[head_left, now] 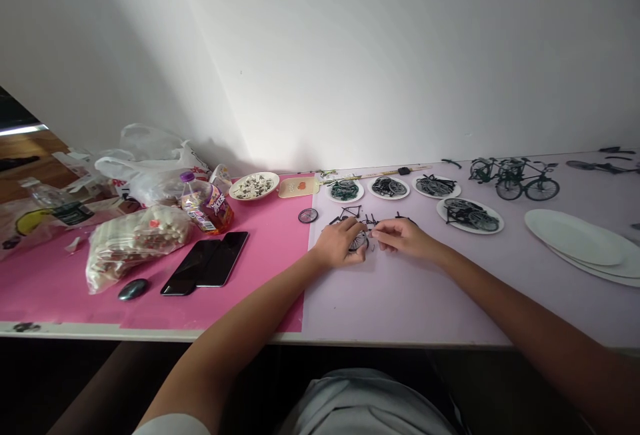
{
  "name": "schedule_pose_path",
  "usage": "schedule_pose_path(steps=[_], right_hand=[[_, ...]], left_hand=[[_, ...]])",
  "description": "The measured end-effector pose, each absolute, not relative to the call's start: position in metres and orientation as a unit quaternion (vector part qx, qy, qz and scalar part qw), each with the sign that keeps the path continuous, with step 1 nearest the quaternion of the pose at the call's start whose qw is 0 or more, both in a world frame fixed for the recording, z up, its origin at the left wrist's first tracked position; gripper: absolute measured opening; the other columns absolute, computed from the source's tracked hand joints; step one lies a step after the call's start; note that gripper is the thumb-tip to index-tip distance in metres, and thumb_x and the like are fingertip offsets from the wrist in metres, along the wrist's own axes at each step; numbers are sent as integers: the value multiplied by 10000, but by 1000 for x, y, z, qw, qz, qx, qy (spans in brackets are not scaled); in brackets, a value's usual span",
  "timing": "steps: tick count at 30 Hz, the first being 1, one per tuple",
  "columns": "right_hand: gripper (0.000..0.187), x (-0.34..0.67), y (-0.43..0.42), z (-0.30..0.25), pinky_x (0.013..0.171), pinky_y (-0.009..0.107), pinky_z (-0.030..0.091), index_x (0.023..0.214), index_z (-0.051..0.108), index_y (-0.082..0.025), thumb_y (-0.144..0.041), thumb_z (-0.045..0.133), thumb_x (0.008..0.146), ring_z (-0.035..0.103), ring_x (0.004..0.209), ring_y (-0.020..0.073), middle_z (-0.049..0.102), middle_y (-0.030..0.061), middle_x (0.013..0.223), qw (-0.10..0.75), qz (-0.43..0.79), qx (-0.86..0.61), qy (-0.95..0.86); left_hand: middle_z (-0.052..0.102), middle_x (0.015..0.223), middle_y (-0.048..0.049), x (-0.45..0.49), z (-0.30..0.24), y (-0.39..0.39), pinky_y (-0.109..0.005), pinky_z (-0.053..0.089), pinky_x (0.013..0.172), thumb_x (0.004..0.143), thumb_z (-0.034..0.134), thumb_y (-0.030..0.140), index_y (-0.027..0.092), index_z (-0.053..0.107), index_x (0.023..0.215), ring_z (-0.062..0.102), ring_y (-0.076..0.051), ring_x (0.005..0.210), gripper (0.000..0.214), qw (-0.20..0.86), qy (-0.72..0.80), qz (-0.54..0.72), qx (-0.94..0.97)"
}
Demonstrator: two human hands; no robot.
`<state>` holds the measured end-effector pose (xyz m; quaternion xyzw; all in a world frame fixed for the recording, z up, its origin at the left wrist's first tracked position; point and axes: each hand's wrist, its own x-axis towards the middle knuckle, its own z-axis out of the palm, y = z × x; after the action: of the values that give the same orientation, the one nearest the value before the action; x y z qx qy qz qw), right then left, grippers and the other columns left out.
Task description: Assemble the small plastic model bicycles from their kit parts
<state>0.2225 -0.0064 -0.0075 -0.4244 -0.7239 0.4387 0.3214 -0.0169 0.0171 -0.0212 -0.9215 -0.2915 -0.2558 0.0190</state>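
Note:
My left hand [341, 243] is closed around a small black spoked wheel [359, 241] of a miniature bicycle, resting on the pale purple table [400, 301]. My right hand [403, 236] pinches a tiny dark part at the wheel's right side, too small to name. Loose black frame pieces [350, 211] lie just behind both hands. A single small wheel [308, 215] lies to the left, at the edge of the pink mat [260, 268].
Several white plates of bike parts [389, 187] line the back, with assembled green model bicycles [515, 178] at the right and stacked empty plates [580, 238]. On the pink mat lie two phones [206, 263], a bag of snacks [135, 238], a bottle [205, 205] and plastic bags [145, 168].

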Motion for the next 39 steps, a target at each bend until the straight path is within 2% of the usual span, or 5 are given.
schedule_pose_path(steps=[8, 14, 19, 34, 39], right_hand=[[467, 223, -8, 1, 548, 292, 446, 891, 696, -210, -673, 640, 905, 503, 578, 147, 588, 5, 651, 433, 365, -463, -682], [461, 230, -2, 3, 510, 283, 445, 987, 674, -241, -690, 578, 937, 530, 612, 160, 598, 27, 753, 596, 281, -465, -591], [413, 239, 3, 6, 486, 272, 433, 951, 644, -249, -656, 576, 948, 506, 590, 146, 593, 24, 776, 648, 260, -468, -541], [376, 239, 5, -2, 529, 286, 467, 942, 727, -219, -578, 619, 927, 557, 660, 170, 652, 53, 834, 605, 234, -512, -563], [349, 236, 6, -11, 869, 402, 556, 1000, 783, -235, -553, 670, 912, 644, 1007, 268, 725, 85, 1055, 497, 161, -483, -702]], left_hand=[[692, 983, -86, -19, -22, 18, -339, 515, 692, 953, 448, 401, 196, 618, 1110, 668, -236, 835, 309, -7, -300, -271, -914], [675, 934, -82, -20, -22, 19, -346, 505, 700, 963, 424, 399, 204, 609, 1040, 650, -239, 822, 280, -22, -303, -274, -913], [663, 935, -87, -20, -22, 19, -354, 506, 693, 961, 423, 376, 199, 604, 1012, 643, -237, 805, 258, -28, -300, -278, -912], [680, 1047, -87, -19, -20, 17, -353, 542, 778, 976, 424, 343, 206, 602, 1074, 678, -221, 845, 245, -60, -310, -317, -894], [709, 1129, -83, -18, -18, 14, -354, 546, 821, 941, 504, 379, 213, 579, 1171, 696, -225, 895, 294, -88, -340, -323, -879]])
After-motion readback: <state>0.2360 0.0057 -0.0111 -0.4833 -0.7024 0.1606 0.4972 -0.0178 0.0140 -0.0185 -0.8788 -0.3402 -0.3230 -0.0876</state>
